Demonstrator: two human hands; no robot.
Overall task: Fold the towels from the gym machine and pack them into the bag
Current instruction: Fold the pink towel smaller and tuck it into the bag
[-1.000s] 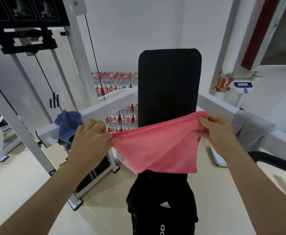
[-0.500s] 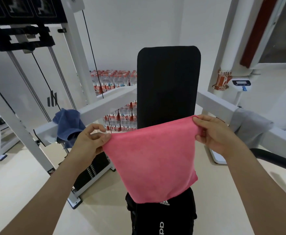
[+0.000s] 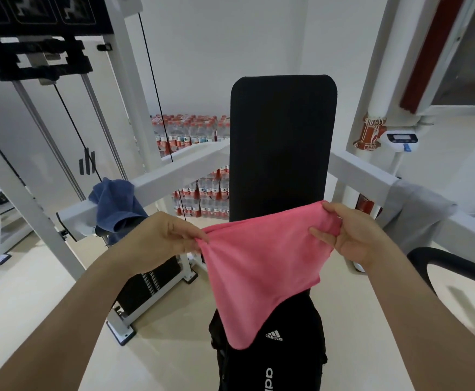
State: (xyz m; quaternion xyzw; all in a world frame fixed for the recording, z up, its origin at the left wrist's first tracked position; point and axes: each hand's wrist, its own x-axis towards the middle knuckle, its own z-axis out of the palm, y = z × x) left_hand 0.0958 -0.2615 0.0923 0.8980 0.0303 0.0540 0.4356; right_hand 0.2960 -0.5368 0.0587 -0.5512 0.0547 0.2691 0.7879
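Gym floor, black bench (image 3: pixel 283 142) ahead. Pink towel (image 3: pixel 261 266) stretched between my hands: left hand (image 3: pixel 164 238) pinches one corner, right hand (image 3: pixel 354 235) grips other; hangs over black bag (image 3: pixel 284 359).

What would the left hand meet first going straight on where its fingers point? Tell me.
The left hand points right along the pink towel it pinches. Pushing on, it would likely meet the right hand gripping the other end, though depth is unclear.
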